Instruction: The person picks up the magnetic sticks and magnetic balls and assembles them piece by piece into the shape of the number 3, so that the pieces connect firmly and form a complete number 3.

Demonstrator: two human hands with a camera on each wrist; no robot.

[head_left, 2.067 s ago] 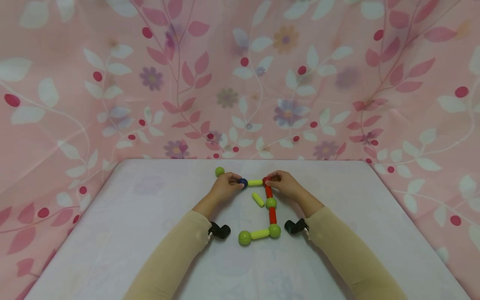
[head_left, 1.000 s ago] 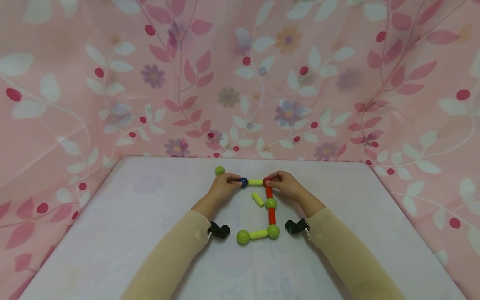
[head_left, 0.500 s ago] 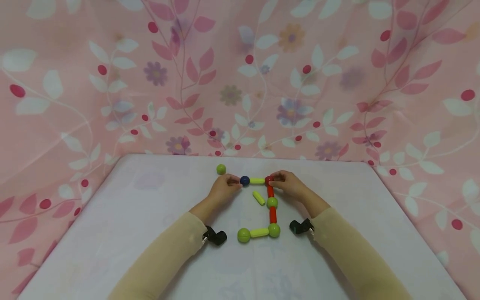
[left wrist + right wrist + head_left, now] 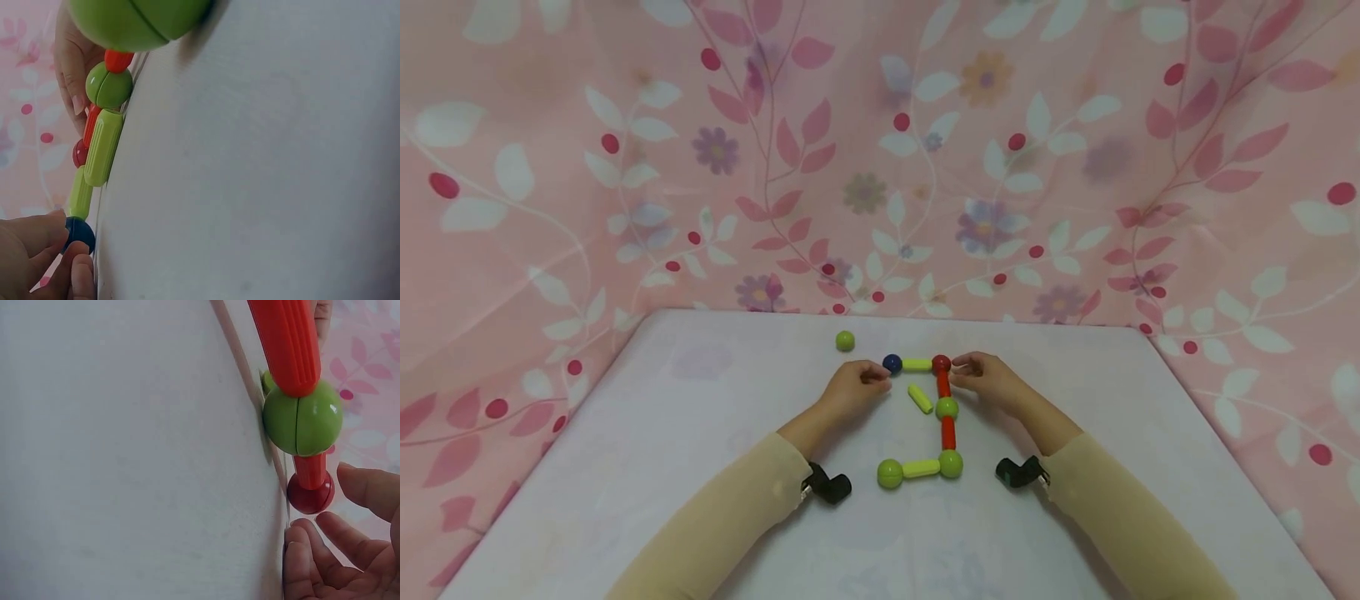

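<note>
Grip first: my left grip [image 4: 853, 387] has its fingers curled, with the tips against the blue ball [image 4: 892, 363]. From the left wrist view I cannot tell whether they pinch it or only touch it. My right grip [image 4: 992, 379] is loosely curled and holds nothing, its fingertips [image 4: 325, 519] just beside the red ball [image 4: 941, 363] without touching it.

Both balls lie on the counter [image 4: 700, 467], joined by a short yellow-green rod [image 4: 916, 364]. From the red ball a chain runs toward me: a red rod [image 4: 943, 384], a green ball [image 4: 947, 407], a second red rod [image 4: 948, 432], a corner ball [image 4: 951, 463], then a bottom rod [image 4: 921, 468] and an end ball [image 4: 889, 473]. A loose rod [image 4: 919, 397] lies slanted inside the shape, near the green ball. A loose ball [image 4: 845, 340] sits apart at the back.

As I see it, the blue end is the weak spot. It is joined on one side only, so a sideways drag from my left fingers could swing the top rod or pull it off the red ball. With my right grip off the red ball, nothing braces that corner, and the whole chain might pivot. A careless knuckle could also knock the loose rod against the green ball, and either loose piece could roll away.
</note>
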